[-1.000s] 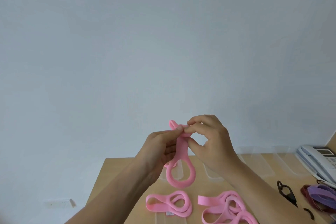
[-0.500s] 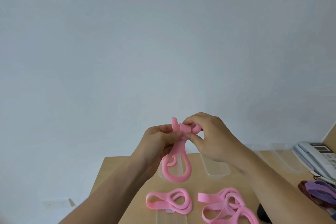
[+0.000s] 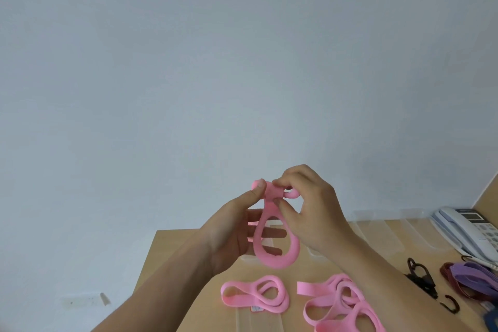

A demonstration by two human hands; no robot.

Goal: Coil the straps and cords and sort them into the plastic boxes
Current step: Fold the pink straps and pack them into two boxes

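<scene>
Hands: two were recorded, both raised above the wooden table (image 3: 172,256). One pink strap (image 3: 292,253) was held between them, its lower part hanging as a single open loop clear of the tabletop. The left hand (image 3: 234,237) was found with its thumb pressed on the upper end of that strap, pinching it, while the remaining fingers (image 3: 269,233) were extended straight behind the loop. The right hand (image 3: 318,215) was found with its fingers curled, the tips pinching the wrapped neck of the same strap.

One coiled pink strap (image 3: 254,297) was noted lying flat on the table below the hands. Just beside it, to the right, a tangle of loose pink straps (image 3: 347,307) was noted; their number could not be told. Clear plastic boxes (image 3: 377,226) were observed along the far edge, their outlines too faint for a count. At the right, one telephone (image 3: 466,232), one purple strap (image 3: 475,276) lying over one dark red strap (image 3: 448,273), and two black hooks (image 3: 420,276) were recorded.
</scene>
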